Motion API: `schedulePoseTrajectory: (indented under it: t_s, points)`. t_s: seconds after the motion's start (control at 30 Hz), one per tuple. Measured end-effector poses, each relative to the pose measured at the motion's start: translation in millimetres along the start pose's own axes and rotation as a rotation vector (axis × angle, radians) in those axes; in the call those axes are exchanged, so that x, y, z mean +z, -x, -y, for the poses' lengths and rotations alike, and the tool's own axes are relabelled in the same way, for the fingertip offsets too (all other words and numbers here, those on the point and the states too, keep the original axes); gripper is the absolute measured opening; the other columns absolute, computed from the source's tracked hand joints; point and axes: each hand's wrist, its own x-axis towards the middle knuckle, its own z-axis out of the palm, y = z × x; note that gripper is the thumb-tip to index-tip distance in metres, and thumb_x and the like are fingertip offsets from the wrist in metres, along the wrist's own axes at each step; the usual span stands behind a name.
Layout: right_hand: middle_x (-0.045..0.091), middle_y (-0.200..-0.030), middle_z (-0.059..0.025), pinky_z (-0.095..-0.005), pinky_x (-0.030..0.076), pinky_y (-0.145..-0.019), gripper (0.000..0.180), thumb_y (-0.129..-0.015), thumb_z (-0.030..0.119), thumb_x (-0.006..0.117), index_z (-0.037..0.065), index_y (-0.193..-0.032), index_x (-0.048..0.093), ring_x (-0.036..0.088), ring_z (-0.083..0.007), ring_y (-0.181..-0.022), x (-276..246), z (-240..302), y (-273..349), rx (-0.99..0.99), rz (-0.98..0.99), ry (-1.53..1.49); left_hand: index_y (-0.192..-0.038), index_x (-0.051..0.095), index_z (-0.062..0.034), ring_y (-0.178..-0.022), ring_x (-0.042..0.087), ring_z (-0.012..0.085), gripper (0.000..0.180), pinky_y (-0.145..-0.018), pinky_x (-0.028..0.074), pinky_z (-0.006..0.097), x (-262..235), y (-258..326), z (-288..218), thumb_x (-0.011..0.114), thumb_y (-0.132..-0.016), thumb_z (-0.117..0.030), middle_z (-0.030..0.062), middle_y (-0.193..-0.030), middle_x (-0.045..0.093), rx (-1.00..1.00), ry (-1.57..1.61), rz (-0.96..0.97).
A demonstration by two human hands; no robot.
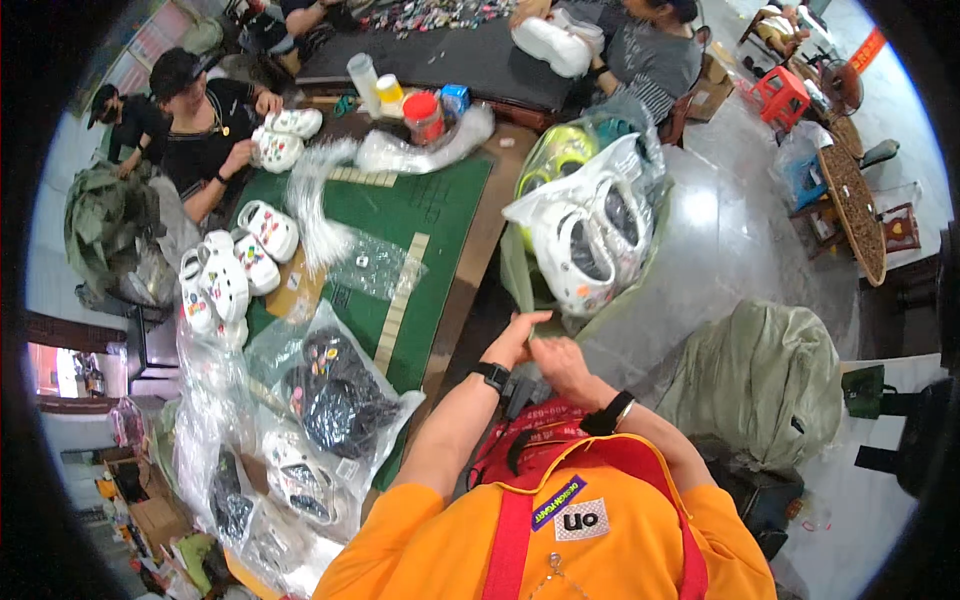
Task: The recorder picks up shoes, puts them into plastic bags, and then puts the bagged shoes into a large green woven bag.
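Note:
Straight ahead of me stands an olive-green woven sack [517, 272], its mouth spread and packed with bagged clogs. On top lies a clear plastic bag of white clogs [577, 250] with dark insides; behind it are bagged yellow-green clogs [560, 155]. My left hand [510, 340] is at the sack's near rim, fingers pointing right and closed on its edge. Close beside it, my right hand [563, 366] is closed on the same rim, the fingers curled in. Part of the rim is hidden by both hands.
Left is a green-topped table [455, 215] with white clogs [225, 280], bagged black clogs [340, 385] and a red-lidded jar [424, 117]. A person [190, 125] handles clogs at its far side. Another bulky green sack [755, 385] sits right; a red stool [776, 97] stands farther back.

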Motion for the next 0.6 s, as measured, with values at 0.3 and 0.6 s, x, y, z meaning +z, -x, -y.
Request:
schedulePoseTrajectory:
  t_s: [0.3,0.6]
  points:
    - [0.054,-0.077,-0.0151,-0.0393,0.040,-0.066,0.014,-0.080,0.015,0.046,0.004,-0.084,0.054,0.051,-0.0337,-0.073,-131,-220,-54,0.447,-0.428,-0.349,-0.092,0.048,-0.0006,-0.086,0.051,0.0329,0.018,-0.063,0.047,0.049,-11,-54,31,0.046,-0.074,-0.001,0.0161,-0.096,0.049,0.085,0.197,-0.472]
    - [0.054,-0.090,-0.0216,-0.0441,0.042,-0.076,0.036,-0.074,0.026,0.055,0.003,-0.102,0.049,0.052,-0.0381,-0.088,-82,-469,-191,0.487,0.013,-0.045,-0.082,0.057,0.0029,-0.067,0.057,0.0231,0.014,-0.057,0.045,0.035,-47,-53,90,0.052,-0.074,-0.007,0.0131,-0.068,0.056,0.674,-0.863,-0.434]
